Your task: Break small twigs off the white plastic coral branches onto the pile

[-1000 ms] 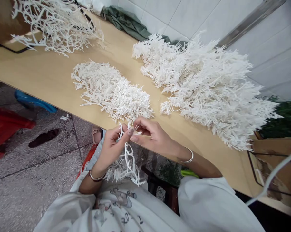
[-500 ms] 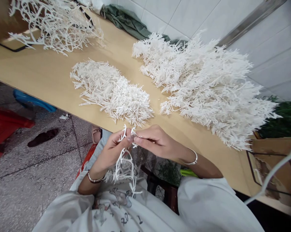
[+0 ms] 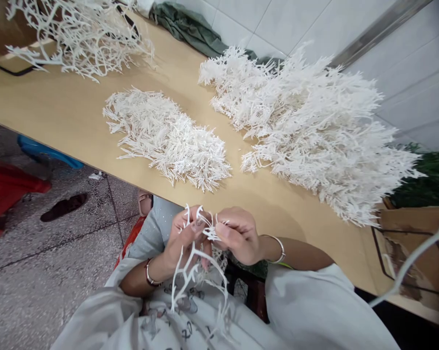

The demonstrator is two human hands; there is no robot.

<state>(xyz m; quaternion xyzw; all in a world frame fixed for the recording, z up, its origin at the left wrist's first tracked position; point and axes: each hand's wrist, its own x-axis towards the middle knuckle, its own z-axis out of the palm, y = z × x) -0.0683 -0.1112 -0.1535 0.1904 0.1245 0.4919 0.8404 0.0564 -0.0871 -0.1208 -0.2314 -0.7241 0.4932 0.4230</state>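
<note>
A white plastic branch piece (image 3: 190, 265) hangs over my lap, its thin twigs trailing down. My left hand (image 3: 184, 238) is closed round its upper part. My right hand (image 3: 239, 236) pinches a small sprig at the top of the same piece, thumb against fingers. Both hands sit just below the near edge of the wooden table (image 3: 69, 116). On the table right in front lies a flat pile of small white sprigs (image 3: 168, 138). A much larger heap of white branches (image 3: 314, 126) lies to the right of it.
Bare white stems (image 3: 80, 34) lie at the table's far left. A green cloth (image 3: 190, 29) is bunched against the tiled wall. A cardboard box (image 3: 416, 248) stands at the right. On the floor to the left are a red object (image 3: 8, 194), a blue object (image 3: 44, 151) and a dark shoe (image 3: 62, 206).
Both hands have dropped lower and come closer to my body, taking the branch piece with them. The right hand's fingers have curled in tighter on the sprig.
</note>
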